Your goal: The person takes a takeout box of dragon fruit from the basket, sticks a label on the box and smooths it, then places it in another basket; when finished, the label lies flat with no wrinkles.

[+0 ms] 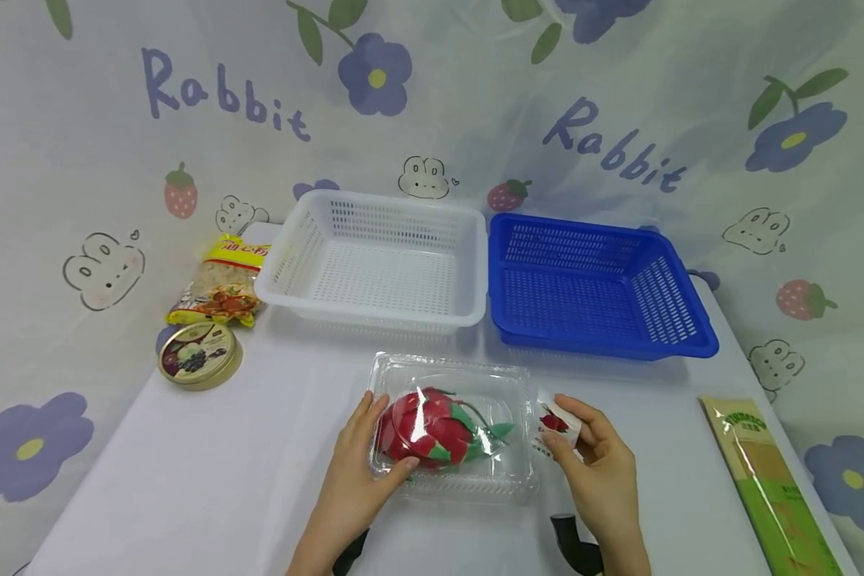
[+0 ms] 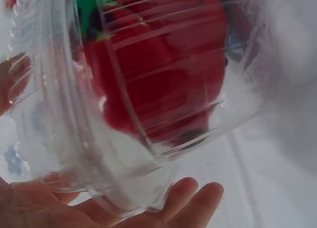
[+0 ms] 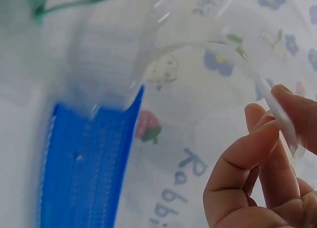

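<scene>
A clear plastic clamshell box (image 1: 468, 486) lies on the white table with a red and green dragon fruit (image 1: 425, 428) inside it. My left hand (image 1: 360, 464) grips the box at its left end, thumb over the front edge; in the left wrist view its fingers (image 2: 200, 200) reach round the box's side. Beside the box's right end, my right hand (image 1: 605, 476) pinches a white sticker label (image 1: 556, 426) printed with a red fruit. The right wrist view shows that label (image 3: 281, 114) edge-on between thumb and fingers.
Behind the box stand a white plastic basket (image 1: 370, 308) and a blue plastic basket (image 1: 605, 346), side by side. A yellow-topped food bag (image 1: 219, 284) and a round gold tin (image 1: 198, 356) sit at the left. A green and tan packet (image 1: 770, 488) lies along the right edge.
</scene>
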{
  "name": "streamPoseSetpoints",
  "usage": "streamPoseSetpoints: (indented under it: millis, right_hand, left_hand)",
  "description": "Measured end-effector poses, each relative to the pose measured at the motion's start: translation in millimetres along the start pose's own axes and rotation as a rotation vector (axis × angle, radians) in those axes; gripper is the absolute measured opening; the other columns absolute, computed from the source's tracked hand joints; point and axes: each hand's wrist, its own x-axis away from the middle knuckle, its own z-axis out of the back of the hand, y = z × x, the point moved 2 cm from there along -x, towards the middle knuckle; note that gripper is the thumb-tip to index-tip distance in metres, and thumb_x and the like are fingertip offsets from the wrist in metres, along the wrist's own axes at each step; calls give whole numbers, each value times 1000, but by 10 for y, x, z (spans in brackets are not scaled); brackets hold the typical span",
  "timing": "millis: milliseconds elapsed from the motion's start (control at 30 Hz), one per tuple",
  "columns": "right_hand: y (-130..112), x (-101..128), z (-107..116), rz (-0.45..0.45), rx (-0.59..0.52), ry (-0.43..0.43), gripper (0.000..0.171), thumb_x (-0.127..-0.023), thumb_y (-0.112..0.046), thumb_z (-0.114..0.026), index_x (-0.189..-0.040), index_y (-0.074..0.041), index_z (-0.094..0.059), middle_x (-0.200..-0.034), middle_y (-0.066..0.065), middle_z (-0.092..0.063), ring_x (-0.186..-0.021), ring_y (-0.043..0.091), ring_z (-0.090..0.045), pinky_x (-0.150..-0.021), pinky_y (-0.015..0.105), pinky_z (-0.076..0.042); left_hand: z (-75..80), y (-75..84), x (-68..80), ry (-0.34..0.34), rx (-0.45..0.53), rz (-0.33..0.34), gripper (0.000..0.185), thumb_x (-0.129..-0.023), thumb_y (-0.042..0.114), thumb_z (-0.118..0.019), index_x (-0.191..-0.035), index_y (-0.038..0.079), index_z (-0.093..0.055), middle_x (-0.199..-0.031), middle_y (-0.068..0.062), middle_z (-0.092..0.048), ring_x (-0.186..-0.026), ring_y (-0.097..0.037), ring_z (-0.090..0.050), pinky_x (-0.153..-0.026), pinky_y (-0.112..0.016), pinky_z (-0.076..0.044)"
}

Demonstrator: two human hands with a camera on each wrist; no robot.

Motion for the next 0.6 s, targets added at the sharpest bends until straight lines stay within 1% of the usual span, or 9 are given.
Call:
streamPoseSetpoints:
  millis: [100, 167, 233, 267, 333, 400, 467, 533, 600]
  right_hand:
    - [-87, 62, -86, 108, -44, -26, 44, -81, 9, -70, -122, -3, -62, -101, -16, -72, -88, 2, -68, -67, 19, -56]
    - [-137, 103, -146, 174, -71, -56, 45, -79, 12, -70, -121, -2, -62, -99, -12, -73, -87, 3, -69, -68, 19, -56]
    - [-175, 141, -207, 235, -81, -92, 45, -78, 12, -71, -120, -1, -62, -97, -8, -74, -87, 4, -69, -70, 18, -55]
    - [-190, 160, -238, 261, -84, -113, 45, -78, 12, -71, -120, -2, -62, -96, -5, -74, -87, 4, -69, -71, 18, -55]
    - [-215, 197, -299, 304, -91, -155, 46, -77, 12, -71, -120, -3, -62, -95, 2, -75, -87, 4, -69, -73, 18, -55]
    - [-231, 232, -357, 335, -95, -194, 46, -78, 11, -72, -120, -3, -62, -95, 9, -75, -89, 4, -69, -74, 18, -55]
    - [-238, 264, -411, 356, -104, -227, 45, -78, 10, -72, -120, -3, -62, -95, 14, -75, -89, 4, -68, -74, 19, -55]
    - [-242, 290, -455, 377, -115, -256, 44, -79, 9, -72, -120, -3, -62, -94, 16, -75, -89, 4, -68, -74, 20, -56]
    - [-243, 311, -489, 398, -132, -282, 43, -79, 8, -72, -120, -3, -61, -94, 16, -75, -89, 4, -68, -71, 22, -56]
  left_hand:
    - [7, 57, 26, 44, -51, -48, 75, -78, 24, -81, -143, 10, -45, -154, -20, -32, -138, -46, -32, -94, -70, -42]
    - [10, 102, 44, 93, -77, -95, 72, -76, 19, -82, -140, 10, -49, -152, -19, -35, -137, -45, -34, -93, -68, -44]
    - [19, 161, 60, 149, -83, -145, 67, -75, 15, -83, -136, 13, -53, -150, -16, -40, -136, -40, -38, -93, -62, -48]
    - [23, 198, 64, 177, -74, -178, 64, -75, 13, -83, -134, 14, -56, -148, -13, -44, -135, -36, -41, -93, -57, -50]
    - [34, 283, 69, 224, -26, -262, 58, -75, 9, -82, -128, 16, -60, -142, -7, -52, -132, -28, -48, -95, -43, -53]
    - [40, 379, 73, 259, 44, -352, 52, -76, 5, -81, -123, 17, -63, -134, -4, -59, -128, -22, -53, -99, -28, -50]
    - [36, 469, 73, 277, 104, -441, 45, -77, 3, -79, -118, 17, -66, -127, -4, -63, -127, -20, -54, -102, -19, -45]
    - [20, 545, 68, 278, 142, -500, 40, -78, 4, -78, -114, 16, -67, -124, -6, -64, -127, -21, -53, -105, -17, -42]
    - [-5, 598, 59, 268, 150, -531, 35, -79, 8, -78, -112, 15, -68, -123, -6, -64, -128, -21, -52, -107, -21, -41]
